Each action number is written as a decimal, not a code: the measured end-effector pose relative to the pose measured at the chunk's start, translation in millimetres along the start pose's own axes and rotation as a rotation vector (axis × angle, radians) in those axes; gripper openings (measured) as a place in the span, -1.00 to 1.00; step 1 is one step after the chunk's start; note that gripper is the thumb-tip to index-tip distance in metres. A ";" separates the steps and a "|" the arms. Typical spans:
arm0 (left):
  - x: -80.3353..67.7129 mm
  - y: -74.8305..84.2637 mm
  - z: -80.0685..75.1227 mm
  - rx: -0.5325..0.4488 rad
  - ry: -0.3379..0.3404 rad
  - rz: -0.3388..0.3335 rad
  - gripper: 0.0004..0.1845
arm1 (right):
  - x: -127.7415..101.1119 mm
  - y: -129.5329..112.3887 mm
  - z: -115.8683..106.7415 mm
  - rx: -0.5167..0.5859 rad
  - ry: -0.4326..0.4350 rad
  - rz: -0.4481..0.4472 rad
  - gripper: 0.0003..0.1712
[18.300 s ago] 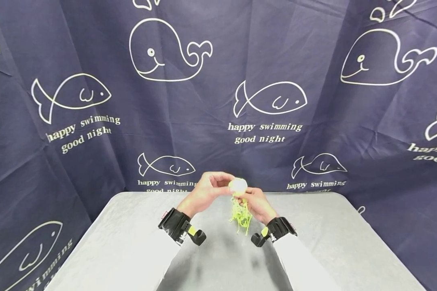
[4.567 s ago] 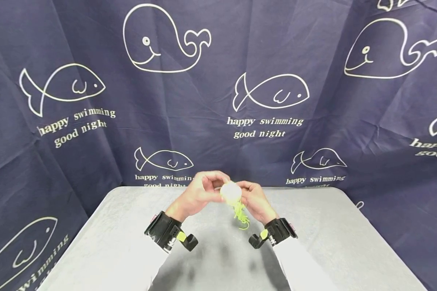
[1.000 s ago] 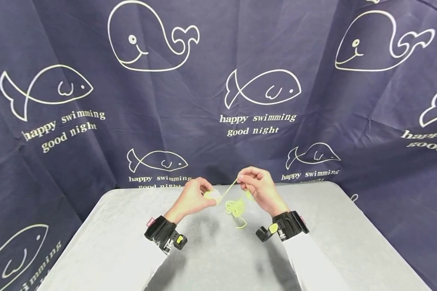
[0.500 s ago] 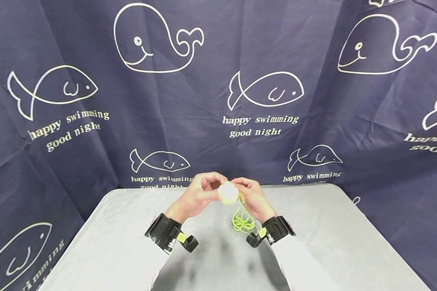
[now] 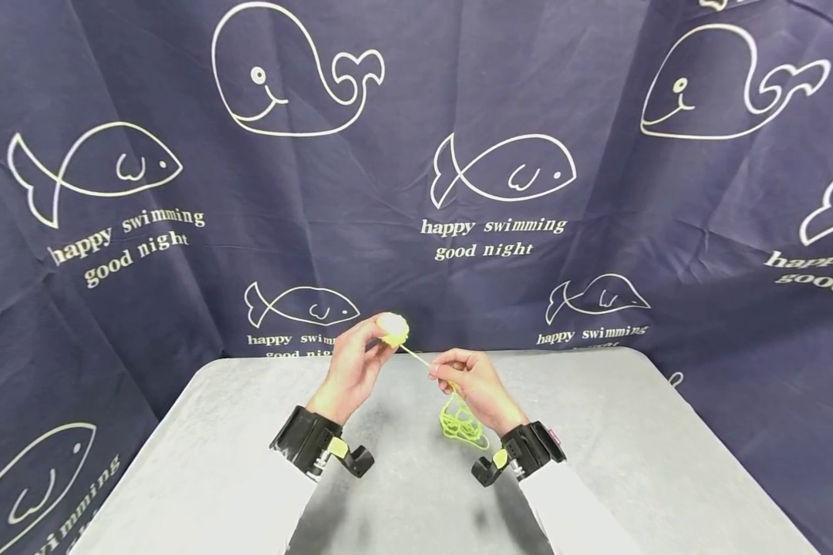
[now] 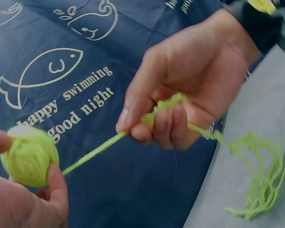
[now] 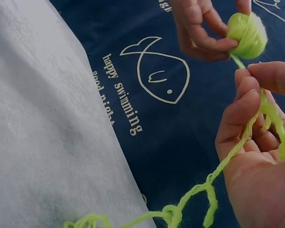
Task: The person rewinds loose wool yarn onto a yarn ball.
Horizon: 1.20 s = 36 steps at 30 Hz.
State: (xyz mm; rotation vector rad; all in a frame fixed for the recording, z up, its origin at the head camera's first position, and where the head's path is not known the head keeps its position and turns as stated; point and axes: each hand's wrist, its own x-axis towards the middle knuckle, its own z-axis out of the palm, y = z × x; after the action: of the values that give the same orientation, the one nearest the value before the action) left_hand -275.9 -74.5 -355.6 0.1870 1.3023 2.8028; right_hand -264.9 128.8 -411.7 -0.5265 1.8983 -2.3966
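A small ball of lime-yellow yarn [image 5: 392, 329] is pinched between the thumb and fingers of my left hand [image 5: 350, 366], above the table's far edge. From it a taut strand [image 6: 95, 151] runs to my right hand [image 5: 475, 385], whose thumb and fingertips pinch it. Part of the yarn bunches inside the right hand's curled fingers, as the left wrist view shows. Below that hand a loose tangle of yarn [image 5: 461, 425] trails down; in the right wrist view a knotted or twisted length [image 7: 194, 190] leads toward it.
A grey-white cloth-covered table [image 5: 416, 493] lies under both hands. Behind it hangs a dark blue curtain [image 5: 403, 231] with white whale and fish drawings. Black straps with small camera mounts [image 5: 305, 443] sit on both wrists.
Half a second ago the hands were together at the ball. Since then the left hand has carried the ball left and up, and the strand between the hands has stretched out.
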 end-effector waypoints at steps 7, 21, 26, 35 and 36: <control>1.2 0.1 -0.9 0.051 0.070 -0.021 -0.77 | -1.6 0.6 -0.5 -0.034 0.010 0.012 -0.93; 3.2 -6.9 -6.9 0.450 0.072 0.055 -0.63 | -5.3 -5.3 -4.6 -0.055 0.035 0.001 -0.88; 5.1 -14.3 -13.4 0.733 0.077 0.168 -0.58 | -6.5 -7.8 -4.8 -0.083 0.048 -0.009 -0.91; 2.3 -31.0 -20.1 1.164 0.084 0.267 -0.60 | -5.2 -23.7 -3.4 -0.163 0.043 -0.098 -0.83; 1.6 -32.0 -20.2 1.175 0.059 0.248 -0.62 | -4.4 -26.2 -3.8 -0.161 0.043 -0.108 -0.82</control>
State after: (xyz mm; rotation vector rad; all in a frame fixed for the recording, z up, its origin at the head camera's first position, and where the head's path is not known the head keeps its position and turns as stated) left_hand -280.4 -69.0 -392.8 0.2967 2.8884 1.7803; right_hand -257.2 140.1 -388.6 -0.6065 2.1475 -2.3486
